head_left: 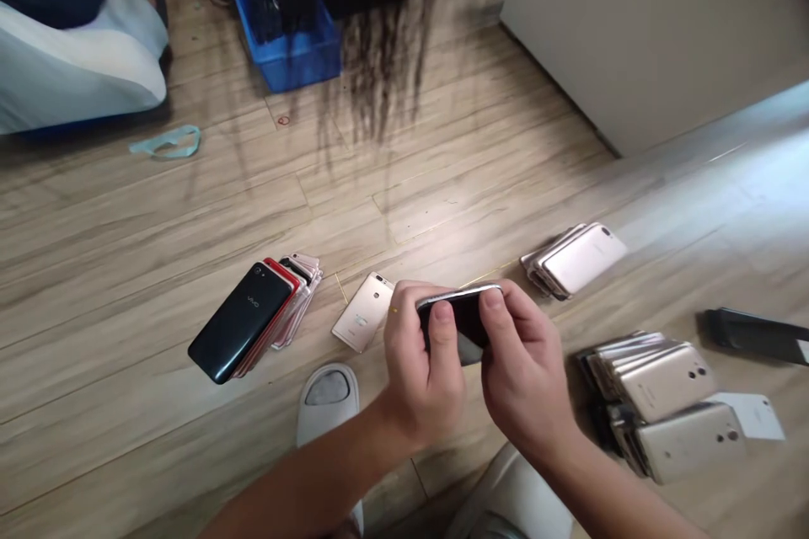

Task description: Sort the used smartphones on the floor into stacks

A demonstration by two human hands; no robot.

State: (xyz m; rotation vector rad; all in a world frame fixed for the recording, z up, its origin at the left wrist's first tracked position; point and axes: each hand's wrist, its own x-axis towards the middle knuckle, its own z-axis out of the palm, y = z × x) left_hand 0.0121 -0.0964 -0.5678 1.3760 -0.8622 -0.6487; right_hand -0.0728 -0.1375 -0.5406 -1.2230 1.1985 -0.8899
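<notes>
A dark smartphone (pixel 466 322) with a silvery edge is gripped between both hands, above the floor. My left hand (pixel 420 362) is closed round its left end, thumb on the dark face. At the other end, my right hand (pixel 527 358) is closed the same way, its thumb near the top edge. Just left of my hands, a rose-gold phone (pixel 361 316) lies back up on the floor. Farther left, a fanned stack of phones (pixel 243 320) has a black one on top. The held phone's underside is hidden by my fingers.
A phone stack (pixel 578 259) lies to the right, with more piled phones (pixel 670 387) below it. A black object (pixel 758 335) lies at the far right. Beyond are a blue bin (pixel 297 67), a pale blue strap (pixel 170 143), a seated person (pixel 82 50) and a pale panel (pixel 663 25).
</notes>
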